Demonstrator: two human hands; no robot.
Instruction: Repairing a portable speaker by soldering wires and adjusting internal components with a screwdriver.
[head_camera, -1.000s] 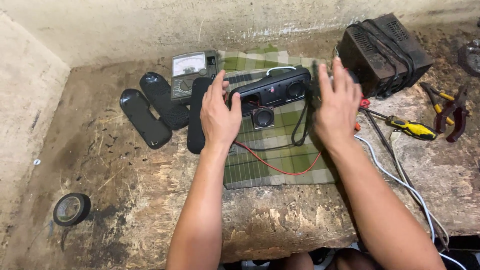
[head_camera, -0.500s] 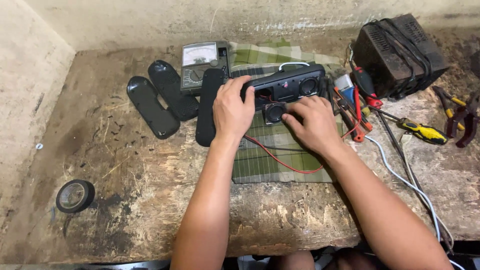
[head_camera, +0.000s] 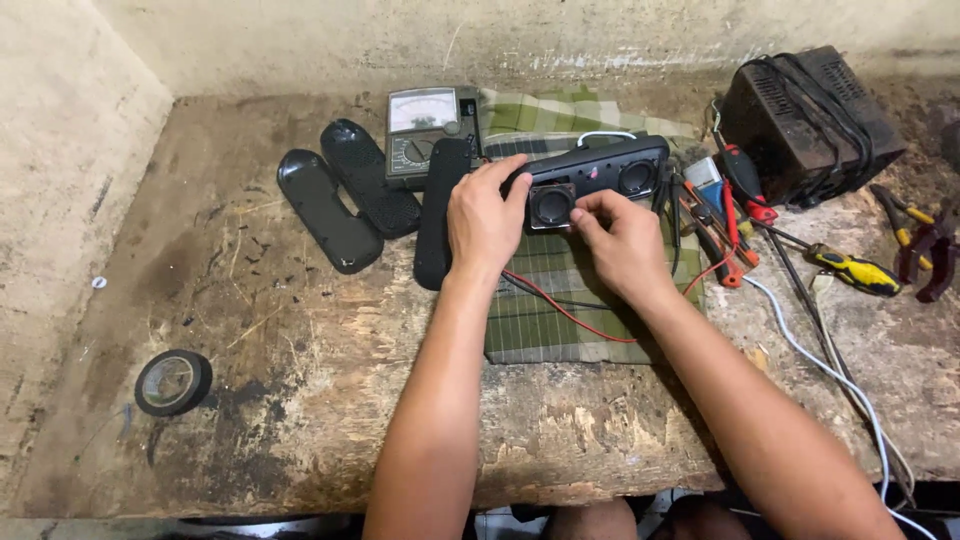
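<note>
Both hands had drawn closer together since half a second before, the right one sliding up from the cloth to the loose round speaker. From the head camera, the left hand (head_camera: 485, 215) curled over the left end of the long black speaker case (head_camera: 600, 170), fingers closed on its edge and thumb toward the small round speaker (head_camera: 552, 206) hanging at the case's front. The right hand (head_camera: 620, 240) pinched that speaker's right rim, fingertips (head_camera: 585, 205) nearly shut on it. The case lay on the checked green cloth (head_camera: 560, 310) at twelve o'clock from the wrists, with a red wire (head_camera: 570, 315) trailing toward six. To do it well, I judged the case should be held steady and the speaker moved gently, sparing the wire. A meter (head_camera: 425, 130) sat at eleven o'clock, a tape roll (head_camera: 173, 382) at eight.
</note>
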